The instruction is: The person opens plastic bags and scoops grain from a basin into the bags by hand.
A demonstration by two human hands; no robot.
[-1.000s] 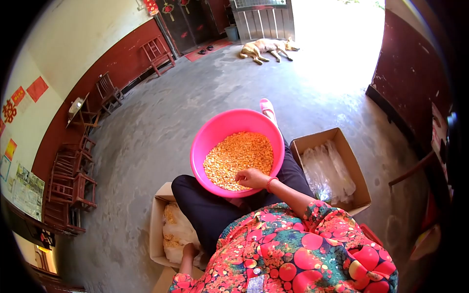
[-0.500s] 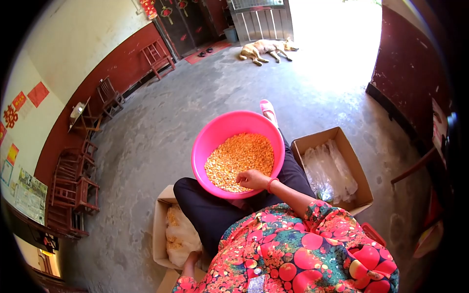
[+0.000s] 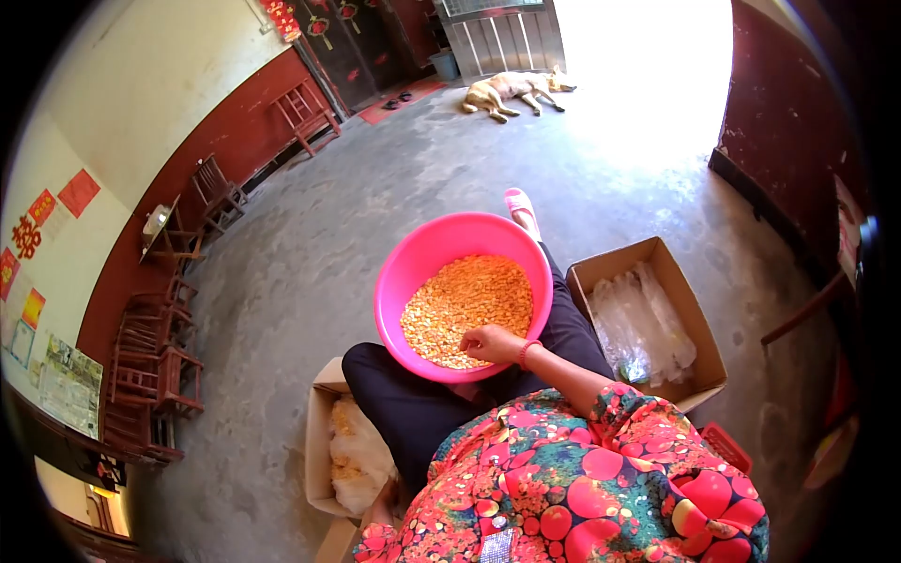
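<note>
Right hand [image 3: 490, 344] nearer, over tub's [image 3: 399, 272] near side, fingers curled, hold unclear; kernels [image 3: 469, 293] spread beyond it. Left hand [image 3: 384, 497] left of tub, hold hidden.

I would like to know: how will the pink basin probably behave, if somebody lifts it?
The basin is probably rather heavy, as kernels cover its bottom broadly. The kernels look loose, so they would likely slide to the low side if it tilts. Its smooth, shiny wall looks like plastic, so it may flex slightly.
</note>
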